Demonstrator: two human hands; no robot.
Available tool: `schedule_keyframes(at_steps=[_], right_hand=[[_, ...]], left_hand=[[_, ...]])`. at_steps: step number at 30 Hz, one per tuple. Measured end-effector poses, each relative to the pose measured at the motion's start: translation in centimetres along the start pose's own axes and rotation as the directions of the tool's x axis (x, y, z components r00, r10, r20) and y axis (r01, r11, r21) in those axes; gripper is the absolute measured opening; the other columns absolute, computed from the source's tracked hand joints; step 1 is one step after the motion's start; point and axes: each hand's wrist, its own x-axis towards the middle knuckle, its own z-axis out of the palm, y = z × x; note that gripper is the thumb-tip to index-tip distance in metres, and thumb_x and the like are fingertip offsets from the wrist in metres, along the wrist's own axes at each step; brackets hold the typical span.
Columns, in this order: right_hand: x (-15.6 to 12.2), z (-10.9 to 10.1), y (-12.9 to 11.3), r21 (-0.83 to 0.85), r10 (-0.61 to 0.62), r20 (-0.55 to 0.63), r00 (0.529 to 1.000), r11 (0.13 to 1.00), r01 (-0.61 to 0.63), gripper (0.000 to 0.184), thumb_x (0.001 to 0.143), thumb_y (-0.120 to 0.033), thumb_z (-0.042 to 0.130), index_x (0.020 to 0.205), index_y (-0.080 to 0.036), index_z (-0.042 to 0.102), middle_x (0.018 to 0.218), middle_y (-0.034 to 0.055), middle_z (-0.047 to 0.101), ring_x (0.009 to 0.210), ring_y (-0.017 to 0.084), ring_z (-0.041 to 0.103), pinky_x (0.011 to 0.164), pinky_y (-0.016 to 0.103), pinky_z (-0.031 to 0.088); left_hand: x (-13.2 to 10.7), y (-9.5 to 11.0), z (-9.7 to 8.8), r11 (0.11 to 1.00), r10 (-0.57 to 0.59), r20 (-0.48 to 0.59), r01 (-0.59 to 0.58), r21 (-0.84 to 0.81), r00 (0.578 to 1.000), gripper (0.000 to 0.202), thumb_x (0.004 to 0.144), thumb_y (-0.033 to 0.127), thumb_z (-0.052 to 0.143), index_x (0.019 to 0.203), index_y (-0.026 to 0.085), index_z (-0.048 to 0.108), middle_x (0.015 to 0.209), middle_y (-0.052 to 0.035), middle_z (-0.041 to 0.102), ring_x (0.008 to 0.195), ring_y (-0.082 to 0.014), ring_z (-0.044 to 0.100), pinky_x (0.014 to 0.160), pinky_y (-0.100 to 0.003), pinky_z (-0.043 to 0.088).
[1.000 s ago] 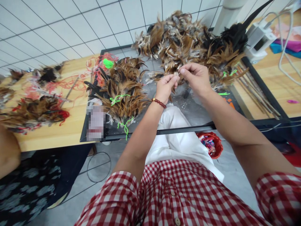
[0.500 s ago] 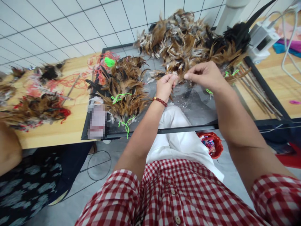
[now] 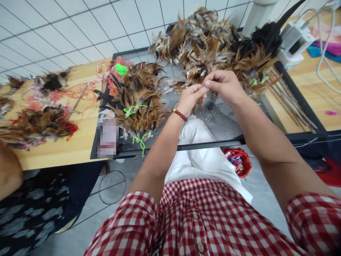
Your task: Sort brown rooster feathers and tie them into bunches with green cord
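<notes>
My left hand point(image 3: 189, 99), with a dark red bead bracelet at the wrist, is closed in a pinch on a small bunch of brown feathers point(image 3: 200, 101) that hang below the fingers. My right hand point(image 3: 224, 85) meets it fingertip to fingertip, thumb and forefinger pinched at the top of the same bunch. Both hands hover over a black-framed glass table point(image 3: 213, 122). A big loose heap of brown, white and black feathers point(image 3: 210, 42) lies just beyond the hands.
Tied feather bundles with green string point(image 3: 138, 103) lie left of my hands. Thin sticks point(image 3: 290, 103) rest on the table's right side. A wooden bench point(image 3: 64, 138) on the left bears more feathers and red string. A red basket point(image 3: 238, 161) sits on the floor. Another person's arm point(image 3: 9, 170) shows at the left.
My right hand had drawn a little to the right, away from the left; now it has come back and the fingertips meet again at the feather bunch.
</notes>
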Motion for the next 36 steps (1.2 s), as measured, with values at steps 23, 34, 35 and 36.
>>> schedule_keyframes(at_steps=[23, 34, 35, 36], right_hand=[[0.4, -0.3, 4.0, -0.767, -0.252, 0.005, 0.968, 0.619, 0.165, 0.024, 0.1, -0.049, 0.066, 0.097, -0.026, 0.072, 0.128, 0.0085, 0.074, 0.133, 0.035, 0.053, 0.115, 0.061, 0.037], [0.2, 2.0, 2.1, -0.018, 0.09, -0.132, 0.987, 0.996, -0.093, 0.052, 0.076, -0.071, 0.086, 0.072, -0.023, 0.066, 0.066, 0.0003, 0.068, 0.058, 0.013, 0.054, 0.058, 0.03, 0.046], [0.0, 2.3, 1.9, -0.007, 0.105, -0.122, 0.987, 0.994, -0.107, 0.052, 0.076, -0.07, 0.086, 0.07, -0.022, 0.066, 0.065, 0.0001, 0.067, 0.056, 0.012, 0.051, 0.056, 0.029, 0.044], [-0.1, 2.5, 1.7, -0.002, 0.116, -0.111, 0.987, 0.993, -0.117, 0.052, 0.076, -0.07, 0.086, 0.069, -0.022, 0.066, 0.063, -0.0001, 0.066, 0.054, 0.011, 0.048, 0.053, 0.029, 0.042]], left_hand=[[1.8, 0.1, -1.8, 0.986, -0.003, -0.512, -0.083, -0.145, 0.859, 0.027, 0.102, 0.036, 0.066, 0.08, 0.021, 0.067, 0.058, 0.0059, 0.055, 0.054, -0.0062, 0.052, 0.06, -0.02, 0.046], [1.7, -0.9, -1.0, 0.987, 0.021, -0.376, -0.079, -0.138, 0.926, 0.018, 0.09, 0.036, 0.082, 0.086, 0.02, 0.077, 0.083, 0.0003, 0.077, 0.085, -0.0112, 0.073, 0.085, -0.025, 0.055], [1.7, -1.2, -1.0, 0.987, 0.021, -0.37, -0.077, -0.139, 0.929, 0.019, 0.088, 0.038, 0.084, 0.087, 0.02, 0.078, 0.084, -0.0001, 0.078, 0.087, -0.0122, 0.074, 0.085, -0.025, 0.056], [1.7, -1.3, -1.1, 0.987, 0.016, -0.363, -0.073, -0.144, 0.932, 0.019, 0.088, 0.039, 0.084, 0.087, 0.021, 0.078, 0.085, -0.0002, 0.078, 0.088, -0.0126, 0.074, 0.085, -0.026, 0.056]])
